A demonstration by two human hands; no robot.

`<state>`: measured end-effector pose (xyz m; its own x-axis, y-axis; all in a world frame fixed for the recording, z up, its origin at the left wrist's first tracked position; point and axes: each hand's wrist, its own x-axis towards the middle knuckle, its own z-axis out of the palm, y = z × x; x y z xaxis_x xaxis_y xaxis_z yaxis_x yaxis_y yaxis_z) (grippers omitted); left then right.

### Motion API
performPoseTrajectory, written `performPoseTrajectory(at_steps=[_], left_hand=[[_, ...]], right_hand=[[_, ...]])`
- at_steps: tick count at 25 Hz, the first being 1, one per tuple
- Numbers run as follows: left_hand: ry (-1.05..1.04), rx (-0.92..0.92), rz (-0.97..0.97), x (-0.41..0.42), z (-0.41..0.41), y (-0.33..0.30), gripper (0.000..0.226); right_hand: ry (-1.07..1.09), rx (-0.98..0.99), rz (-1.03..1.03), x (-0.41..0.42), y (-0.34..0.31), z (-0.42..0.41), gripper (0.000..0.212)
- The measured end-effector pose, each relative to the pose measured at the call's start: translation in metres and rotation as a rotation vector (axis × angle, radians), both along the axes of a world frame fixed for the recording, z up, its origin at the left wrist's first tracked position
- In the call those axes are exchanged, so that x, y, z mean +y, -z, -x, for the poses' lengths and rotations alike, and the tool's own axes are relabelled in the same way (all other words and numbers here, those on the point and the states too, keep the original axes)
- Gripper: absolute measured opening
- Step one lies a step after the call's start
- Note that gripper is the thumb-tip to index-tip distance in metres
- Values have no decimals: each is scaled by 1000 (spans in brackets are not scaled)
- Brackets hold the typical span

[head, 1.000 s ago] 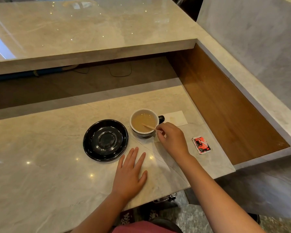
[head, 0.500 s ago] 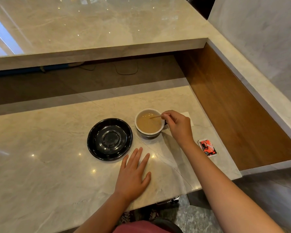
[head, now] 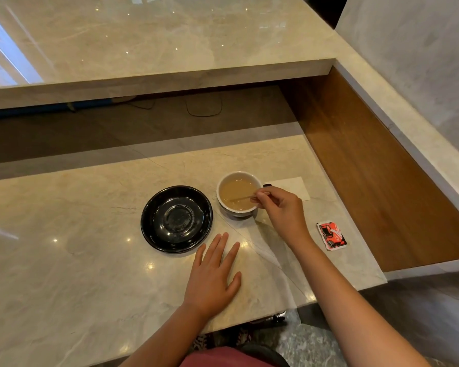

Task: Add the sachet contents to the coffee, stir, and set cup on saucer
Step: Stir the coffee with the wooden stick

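A white cup (head: pixel 238 210) of light brown coffee stands on the marble counter, just right of an empty black saucer (head: pixel 176 219). My right hand (head: pixel 281 210) pinches a thin wooden stir stick (head: pixel 240 198) whose tip dips into the coffee. The cup's dark handle is mostly hidden behind my fingers. A torn red sachet (head: pixel 331 235) lies flat on the counter to the right of my right wrist. My left hand (head: pixel 213 276) rests palm down, fingers spread, on the counter in front of the saucer.
A white paper napkin (head: pixel 296 185) lies behind the cup. A raised marble ledge (head: pixel 154 75) runs across the back, and a wooden side panel (head: pixel 368 165) bounds the right. The counter's front edge (head: pixel 337 295) is close to my body.
My right hand has swung the stick around inside the cup, from the near right rim to the far side and back to the middle. The left hand stays flat.
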<state>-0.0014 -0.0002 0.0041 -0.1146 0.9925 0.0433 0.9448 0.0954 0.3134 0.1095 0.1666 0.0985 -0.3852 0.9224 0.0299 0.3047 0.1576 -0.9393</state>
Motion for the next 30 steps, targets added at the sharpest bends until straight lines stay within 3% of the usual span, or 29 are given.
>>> performPoseTrajectory(at_steps=[4, 10, 12, 17, 25, 27, 30], left_hand=[[0, -15, -6, 0, -1, 0, 59], [2, -13, -12, 0, -1, 0, 59], [1, -14, -10, 0, 0, 0, 59], [2, -20, -9, 0, 0, 0, 59], [1, -18, -8, 0, 0, 0, 59], [3, -15, -7, 0, 0, 0, 59], [4, -14, -9, 0, 0, 0, 59]], right_hand=[[94, -27, -124, -7, 6, 8, 15], [-9, -305, -517, -4, 1, -8, 19], [-56, -360, -556, 0, -7, -11, 18], [-98, -352, -315, 9, -24, -12, 14], [91, 92, 195, 2, -11, 8, 16], [151, 127, 192, -2, -7, 12, 16], [146, -27, -45, -8, -3, 10, 17]])
